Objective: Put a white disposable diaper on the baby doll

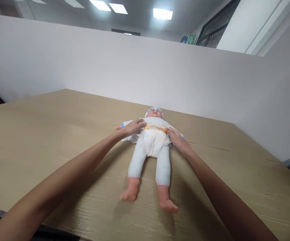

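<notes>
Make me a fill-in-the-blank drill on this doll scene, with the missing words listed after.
1. The doll lies on its ____ on the wooden table.
2. The left hand and the right hand rest at the sides of the doll's ____.
3. The doll's feet are ____.
4. Its headband is ____ in colour.

Missing words: back; diaper; bare; white

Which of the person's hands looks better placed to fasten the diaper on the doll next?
Probably the left hand: it lies flat across the diaper waistband on the doll, fingers reaching the middle. The right hand only touches the diaper's side edge.
</notes>
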